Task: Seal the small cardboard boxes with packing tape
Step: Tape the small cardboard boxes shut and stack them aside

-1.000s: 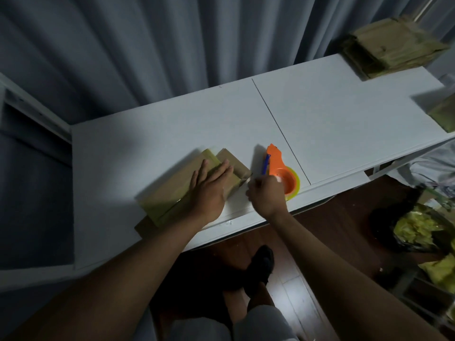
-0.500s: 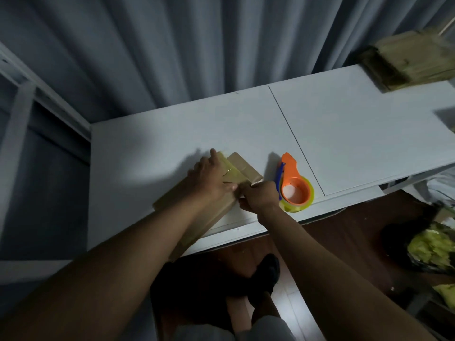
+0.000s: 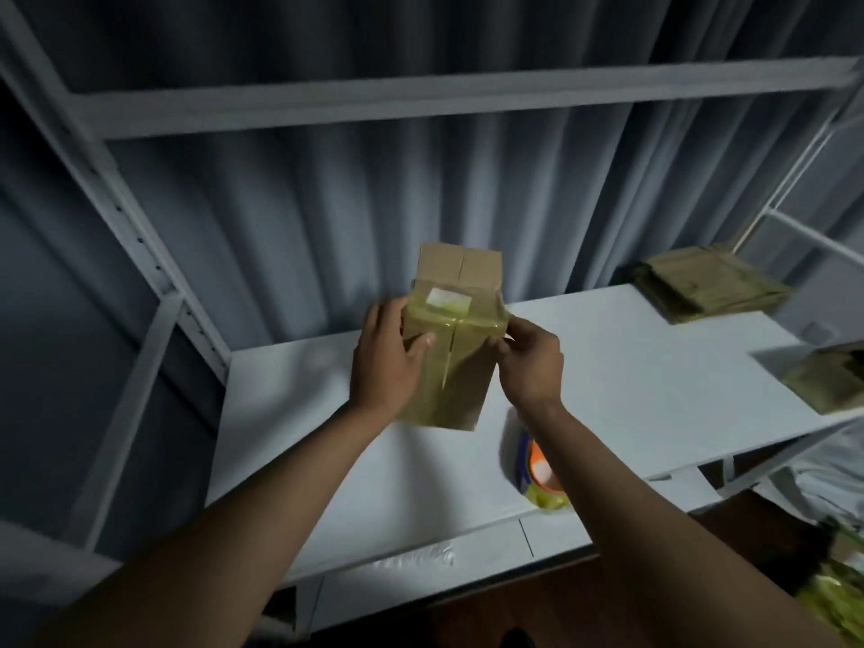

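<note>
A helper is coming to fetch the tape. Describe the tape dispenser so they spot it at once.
Look at the white shelf board, at its near edge. The tape dispenser lies there, partly hidden under the right hand's forearm, below the cardboard box held up by both hands. It is the only orange and yellow thing among brown cardboard.

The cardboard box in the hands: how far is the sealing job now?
Done: yellowish tape already runs over the cardboard box. In hand: left hand and right hand hold it lifted above the shelf; the tape dispenser lies idle. Left: the stack of flat boxes at the back right looks untaped.
</note>
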